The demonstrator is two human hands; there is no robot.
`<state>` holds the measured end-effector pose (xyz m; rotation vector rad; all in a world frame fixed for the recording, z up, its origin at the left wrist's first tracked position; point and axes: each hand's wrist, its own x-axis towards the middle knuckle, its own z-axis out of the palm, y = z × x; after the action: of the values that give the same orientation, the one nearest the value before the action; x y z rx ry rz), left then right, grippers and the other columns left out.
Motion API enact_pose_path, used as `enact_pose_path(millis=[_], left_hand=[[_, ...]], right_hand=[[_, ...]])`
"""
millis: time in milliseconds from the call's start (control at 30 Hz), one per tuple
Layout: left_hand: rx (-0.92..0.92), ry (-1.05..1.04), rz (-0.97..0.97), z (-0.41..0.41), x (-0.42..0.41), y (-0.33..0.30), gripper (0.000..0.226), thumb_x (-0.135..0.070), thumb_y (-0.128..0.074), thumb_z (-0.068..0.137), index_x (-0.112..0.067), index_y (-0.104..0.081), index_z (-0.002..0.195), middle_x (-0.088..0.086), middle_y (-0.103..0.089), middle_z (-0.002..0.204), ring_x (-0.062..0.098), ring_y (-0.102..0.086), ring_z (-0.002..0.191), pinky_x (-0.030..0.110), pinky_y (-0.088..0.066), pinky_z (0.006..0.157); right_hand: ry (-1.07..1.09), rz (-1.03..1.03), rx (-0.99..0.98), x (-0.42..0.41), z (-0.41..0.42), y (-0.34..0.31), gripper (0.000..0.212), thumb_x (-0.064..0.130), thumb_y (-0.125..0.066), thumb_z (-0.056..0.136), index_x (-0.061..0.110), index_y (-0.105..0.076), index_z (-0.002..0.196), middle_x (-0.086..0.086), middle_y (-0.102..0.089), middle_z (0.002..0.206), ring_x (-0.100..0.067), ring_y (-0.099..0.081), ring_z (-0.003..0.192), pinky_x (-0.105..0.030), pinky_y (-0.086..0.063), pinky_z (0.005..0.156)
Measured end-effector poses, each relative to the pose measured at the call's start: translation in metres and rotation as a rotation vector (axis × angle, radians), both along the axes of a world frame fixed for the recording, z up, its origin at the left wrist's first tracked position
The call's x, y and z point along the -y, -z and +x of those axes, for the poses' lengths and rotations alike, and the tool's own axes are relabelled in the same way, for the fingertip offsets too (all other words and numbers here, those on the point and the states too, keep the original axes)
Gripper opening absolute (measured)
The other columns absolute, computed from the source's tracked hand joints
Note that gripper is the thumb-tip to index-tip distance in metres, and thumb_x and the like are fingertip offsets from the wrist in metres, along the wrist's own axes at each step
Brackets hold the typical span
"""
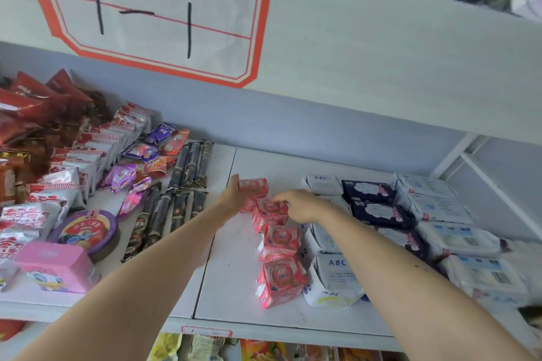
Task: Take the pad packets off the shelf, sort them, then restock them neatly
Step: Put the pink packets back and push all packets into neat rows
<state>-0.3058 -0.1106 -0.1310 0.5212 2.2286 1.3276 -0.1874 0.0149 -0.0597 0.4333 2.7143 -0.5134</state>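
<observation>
- Both hands are up at the far end of the pink row; the left hand (234, 196) has its fingers curled round the rearmost pink packet (253, 184), gripping it from the side at nine o'clock
- The right hand (302, 205) comes in from three o'clock; its fingers (283, 203) are bent onto the top of the second pink packet (269, 208), pinching its upper edge as far as I can make out
- The pink packets (278, 261) run in a single file on the shelf (234, 272), from six o'clock near the front lip back to twelve o'clock where the hands work; the file leans a little, each packet tilted against the next
- To do this step well, I'd say: set the rear packet square behind the second, faces turned the same way, then press the file together from both ends so no gap is left; soft wrappers will slump if released tilted, so steady one while seating the other
- Keep the file parallel to the white ABC packets (334, 275) just beside it at three o'clock, touching or nearly so
- Past those, the dark blue packets (378, 211) and then the pale blue-and-white packets (457, 240) sit in their own files; sorting looks largely done, by my reading
- Containers now: a round purple tin (88, 230) and a pink box (55, 267) stand at nine o'clock among snack bags (73, 164); both are closed, contents not visible
- The shelf itself holds snacks to the left of its seam, pads to the right
</observation>
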Motion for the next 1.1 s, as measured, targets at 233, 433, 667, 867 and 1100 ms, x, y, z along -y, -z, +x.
enact_pose_path(millis=[233, 433, 667, 867, 1100], left_hand=[[0.154, 0.123, 0.151, 0.022, -0.031, -0.002, 0.056, -0.031, -0.037, 0.101, -0.010, -0.017, 0.149, 0.002, -0.042, 0.134, 0.016, -0.045, 0.111, 0.026, -0.035, 0.086], [0.262, 0.118, 0.188, 0.022, -0.038, 0.005, 0.072, -0.046, -0.036, 0.097, -0.017, 0.001, 0.151, 0.009, -0.035, 0.147, 0.025, -0.042, 0.130, 0.036, -0.031, 0.103], [0.370, 0.112, 0.252, 0.031, -0.053, 0.016, 0.040, -0.044, -0.040, 0.096, -0.013, -0.035, 0.121, 0.019, -0.059, 0.116, 0.025, -0.067, 0.089, 0.037, -0.056, 0.074], [0.350, 0.038, 0.162, 0.037, -0.038, 0.003, 0.070, -0.053, -0.036, 0.095, -0.013, -0.011, 0.146, 0.014, -0.046, 0.138, 0.028, -0.053, 0.118, 0.040, -0.042, 0.092], [0.391, -0.096, 0.175, 0.099, 0.009, -0.015, 0.068, -0.050, -0.026, 0.099, -0.019, 0.004, 0.151, 0.008, -0.015, 0.158, 0.026, -0.021, 0.143, 0.045, -0.020, 0.113]], right_hand=[[0.062, 0.000, -0.096, -0.006, 0.012, 0.005, 0.045, -0.002, -0.040, 0.092, 0.021, -0.061, 0.125, -0.006, -0.059, 0.121, -0.024, -0.058, 0.104, -0.030, -0.046, 0.077], [0.195, -0.009, -0.380, -0.028, 0.034, -0.001, 0.051, -0.014, -0.040, 0.087, 0.010, -0.057, 0.128, -0.007, -0.055, 0.134, -0.021, -0.048, 0.126, -0.025, -0.038, 0.100], [0.204, 0.010, -0.429, -0.035, 0.044, 0.005, 0.044, -0.010, -0.042, 0.087, 0.009, -0.060, 0.122, -0.009, -0.058, 0.129, -0.023, -0.052, 0.122, -0.038, -0.043, 0.101], [0.200, 0.015, -0.428, -0.039, 0.051, 0.011, 0.042, -0.004, -0.046, 0.090, 0.013, -0.058, 0.125, -0.006, -0.057, 0.132, -0.019, -0.057, 0.116, -0.036, -0.045, 0.100], [0.116, -0.083, -0.414, -0.020, 0.057, 0.018, 0.030, 0.004, -0.051, 0.094, 0.015, -0.061, 0.120, -0.002, -0.058, 0.128, -0.017, -0.053, 0.119, -0.026, -0.040, 0.096]])
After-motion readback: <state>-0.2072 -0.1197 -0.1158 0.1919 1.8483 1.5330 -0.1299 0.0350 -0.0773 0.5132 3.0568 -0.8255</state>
